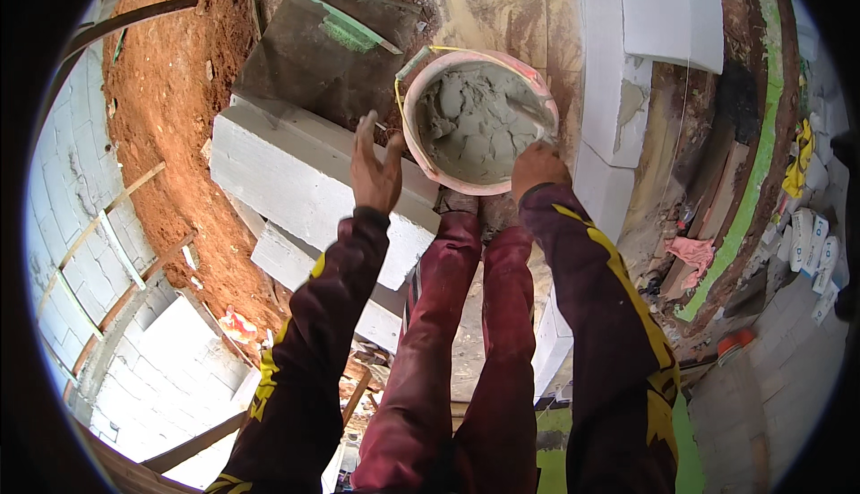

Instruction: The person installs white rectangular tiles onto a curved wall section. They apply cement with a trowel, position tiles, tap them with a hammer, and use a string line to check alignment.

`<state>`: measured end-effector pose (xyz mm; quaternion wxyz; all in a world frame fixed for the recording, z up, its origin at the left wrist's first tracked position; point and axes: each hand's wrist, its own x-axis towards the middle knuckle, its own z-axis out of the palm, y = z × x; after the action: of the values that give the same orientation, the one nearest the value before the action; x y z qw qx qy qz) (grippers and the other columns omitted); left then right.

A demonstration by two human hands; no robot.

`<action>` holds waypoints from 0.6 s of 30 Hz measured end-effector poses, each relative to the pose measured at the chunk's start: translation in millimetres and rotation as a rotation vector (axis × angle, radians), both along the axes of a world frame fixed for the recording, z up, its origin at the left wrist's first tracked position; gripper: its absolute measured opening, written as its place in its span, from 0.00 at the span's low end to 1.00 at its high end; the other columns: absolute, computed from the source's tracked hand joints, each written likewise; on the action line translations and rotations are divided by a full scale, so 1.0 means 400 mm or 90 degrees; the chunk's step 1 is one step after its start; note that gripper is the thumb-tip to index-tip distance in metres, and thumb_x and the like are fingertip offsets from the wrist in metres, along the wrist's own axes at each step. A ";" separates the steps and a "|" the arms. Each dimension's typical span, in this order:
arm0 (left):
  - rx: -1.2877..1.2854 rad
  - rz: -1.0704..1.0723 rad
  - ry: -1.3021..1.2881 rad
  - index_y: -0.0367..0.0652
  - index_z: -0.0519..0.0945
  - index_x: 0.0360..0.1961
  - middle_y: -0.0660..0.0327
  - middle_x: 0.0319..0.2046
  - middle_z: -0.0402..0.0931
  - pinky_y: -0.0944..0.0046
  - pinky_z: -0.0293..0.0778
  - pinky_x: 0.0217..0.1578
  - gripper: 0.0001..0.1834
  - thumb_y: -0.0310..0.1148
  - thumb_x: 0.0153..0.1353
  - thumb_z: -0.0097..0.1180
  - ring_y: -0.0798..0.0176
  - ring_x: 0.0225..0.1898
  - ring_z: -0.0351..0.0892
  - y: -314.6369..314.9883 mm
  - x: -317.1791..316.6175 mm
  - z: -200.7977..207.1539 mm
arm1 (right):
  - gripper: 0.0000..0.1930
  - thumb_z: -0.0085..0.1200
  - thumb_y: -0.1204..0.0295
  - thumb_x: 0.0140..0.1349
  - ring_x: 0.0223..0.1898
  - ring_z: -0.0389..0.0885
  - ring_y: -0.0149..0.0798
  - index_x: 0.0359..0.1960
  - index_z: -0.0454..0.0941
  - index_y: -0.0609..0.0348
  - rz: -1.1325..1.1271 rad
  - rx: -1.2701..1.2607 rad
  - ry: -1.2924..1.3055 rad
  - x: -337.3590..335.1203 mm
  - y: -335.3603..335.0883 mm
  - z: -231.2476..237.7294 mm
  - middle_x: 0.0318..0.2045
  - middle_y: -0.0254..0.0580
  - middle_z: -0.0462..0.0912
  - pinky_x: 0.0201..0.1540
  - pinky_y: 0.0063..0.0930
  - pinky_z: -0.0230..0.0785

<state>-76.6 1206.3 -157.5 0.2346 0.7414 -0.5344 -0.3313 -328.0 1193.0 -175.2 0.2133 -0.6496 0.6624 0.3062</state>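
Note:
A round bucket [417, 140] with a pale pinkish rim stands in front of my feet, filled with wet grey mortar [475, 122]. Its yellow wire handle with a light grip [413, 63] hangs over at the left side. At the bucket's near right rim, my right hand [540, 169] is closed round what looks like a trowel [534, 111], its blade coated in mortar; the handle is hidden in my fist. My left hand [375, 170] is open with fingers apart, holding nothing, over a large white block [305, 167] left of the bucket.
More white blocks [614, 91] form a row on the right, with another stack [672, 10] at its far end. A dark sheet [318, 64] lies behind the left block. Reddish soil [170, 118] slopes at the left. Bags [813, 248] and a pink cloth [690, 259] lie far right.

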 end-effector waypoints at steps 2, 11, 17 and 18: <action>0.089 0.013 0.044 0.38 0.65 0.69 0.38 0.68 0.62 0.47 0.57 0.69 0.32 0.43 0.70 0.55 0.37 0.70 0.60 0.147 -0.035 0.123 | 0.19 0.45 0.68 0.67 0.44 0.85 0.51 0.53 0.75 0.71 -0.008 0.141 0.003 0.044 0.074 -0.010 0.44 0.56 0.80 0.40 0.40 0.82; 0.523 -0.145 0.048 0.45 0.70 0.65 0.47 0.67 0.66 0.42 0.58 0.68 0.29 0.43 0.65 0.60 0.44 0.69 0.64 0.591 -0.115 0.461 | 0.21 0.58 0.65 0.63 0.34 0.86 0.50 0.51 0.70 0.69 -0.361 0.156 -0.512 0.211 0.200 -0.023 0.36 0.54 0.82 0.38 0.43 0.80; 0.442 -0.163 0.044 0.48 0.71 0.64 0.53 0.66 0.68 0.43 0.58 0.68 0.29 0.47 0.64 0.61 0.47 0.67 0.66 0.605 -0.135 0.427 | 0.14 0.57 0.63 0.67 0.18 0.74 0.28 0.48 0.75 0.59 -1.038 0.367 -0.975 0.226 0.136 -0.064 0.27 0.32 0.72 0.15 0.27 0.69; 0.445 -0.159 0.041 0.47 0.71 0.63 0.52 0.66 0.69 0.44 0.59 0.67 0.29 0.46 0.64 0.61 0.47 0.67 0.67 0.604 -0.134 0.424 | 0.14 0.57 0.63 0.68 0.17 0.73 0.28 0.48 0.75 0.59 -1.112 0.373 -1.012 0.206 0.141 -0.066 0.27 0.32 0.72 0.15 0.27 0.69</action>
<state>-130.3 1448.0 12.1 -0.0584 0.6952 -0.4673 -0.5430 -245.5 1249.3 -201.6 0.8327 0.0812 0.4671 -0.2860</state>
